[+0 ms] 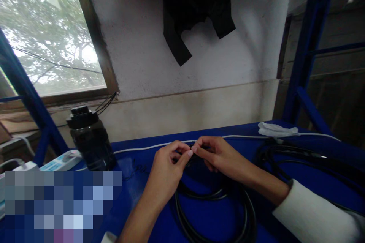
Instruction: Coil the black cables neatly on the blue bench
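A coil of black cable [247, 212] lies on the blue tabletop [211, 214]. At the coil's far side, my left hand [172, 163] and my right hand [218, 155] meet fingertip to fingertip. Both are closed in a pinch, thumb against forefinger. Whatever is between the fingertips is too small and too covered to make out. Dark cable shows just under and behind the fingers. To the left of my left hand, several thin dark strands [139, 167] lie loose on the tabletop.
A second bundle of black cable [296, 152] lies at the right. Behind it are a white bundle [278, 129] and a white cord [142, 148] along the back. A dark bottle [90, 140] and power strip [61, 160] stand left. Blue posts [303, 57] frame the sides; the lower left is pixelated.
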`<state>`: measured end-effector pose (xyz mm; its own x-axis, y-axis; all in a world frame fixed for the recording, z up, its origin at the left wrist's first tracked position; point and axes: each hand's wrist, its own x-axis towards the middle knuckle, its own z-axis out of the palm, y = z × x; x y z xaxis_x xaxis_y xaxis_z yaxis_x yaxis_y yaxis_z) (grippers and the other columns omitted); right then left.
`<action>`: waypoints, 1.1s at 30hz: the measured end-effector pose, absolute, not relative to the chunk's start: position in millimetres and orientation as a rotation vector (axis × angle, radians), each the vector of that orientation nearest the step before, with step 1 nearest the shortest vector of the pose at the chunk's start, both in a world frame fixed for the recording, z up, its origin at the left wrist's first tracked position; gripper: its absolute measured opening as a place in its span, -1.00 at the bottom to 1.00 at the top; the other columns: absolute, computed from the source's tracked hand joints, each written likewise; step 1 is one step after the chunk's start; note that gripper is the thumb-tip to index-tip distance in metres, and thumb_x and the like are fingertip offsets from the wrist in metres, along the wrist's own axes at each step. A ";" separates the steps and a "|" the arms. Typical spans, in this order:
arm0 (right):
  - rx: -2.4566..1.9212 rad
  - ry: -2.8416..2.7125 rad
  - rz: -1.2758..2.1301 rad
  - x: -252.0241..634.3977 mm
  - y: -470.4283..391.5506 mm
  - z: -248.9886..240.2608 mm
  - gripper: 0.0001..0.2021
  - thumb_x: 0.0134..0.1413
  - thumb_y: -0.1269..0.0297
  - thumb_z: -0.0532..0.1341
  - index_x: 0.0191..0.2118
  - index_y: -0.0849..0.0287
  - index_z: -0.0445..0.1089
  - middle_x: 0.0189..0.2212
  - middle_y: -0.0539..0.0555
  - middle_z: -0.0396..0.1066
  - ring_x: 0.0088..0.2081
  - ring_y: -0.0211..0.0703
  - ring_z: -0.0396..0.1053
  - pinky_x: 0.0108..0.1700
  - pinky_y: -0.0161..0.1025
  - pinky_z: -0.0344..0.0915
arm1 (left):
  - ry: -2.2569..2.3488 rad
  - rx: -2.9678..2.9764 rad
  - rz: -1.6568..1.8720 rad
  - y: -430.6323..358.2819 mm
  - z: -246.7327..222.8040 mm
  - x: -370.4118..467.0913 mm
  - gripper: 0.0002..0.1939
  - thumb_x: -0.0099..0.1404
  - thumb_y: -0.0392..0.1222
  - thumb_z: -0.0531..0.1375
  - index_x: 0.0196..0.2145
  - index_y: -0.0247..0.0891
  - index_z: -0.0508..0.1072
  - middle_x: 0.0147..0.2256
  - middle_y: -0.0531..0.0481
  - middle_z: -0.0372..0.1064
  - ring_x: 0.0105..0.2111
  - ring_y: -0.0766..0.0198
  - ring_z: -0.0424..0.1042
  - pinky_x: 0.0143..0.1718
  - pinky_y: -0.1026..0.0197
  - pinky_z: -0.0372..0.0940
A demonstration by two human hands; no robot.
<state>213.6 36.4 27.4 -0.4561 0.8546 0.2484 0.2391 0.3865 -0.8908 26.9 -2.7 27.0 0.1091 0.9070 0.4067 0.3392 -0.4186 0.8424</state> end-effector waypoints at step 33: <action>-0.983 -1.984 1.022 220.2 45.3 12.9 -0.67 0.32 -0.02 0.27 -0.24 0.18 0.40 -0.42 -0.01 0.41 -0.53 -0.31 0.18 -0.53 -0.38 0.10 | 1.462 2.371 1.128 0.6 25.7 36.3 -0.90 0.34 -0.28 0.12 -0.23 -0.17 0.44 -0.21 -0.08 0.55 -0.24 0.05 0.57 -0.24 0.10 0.38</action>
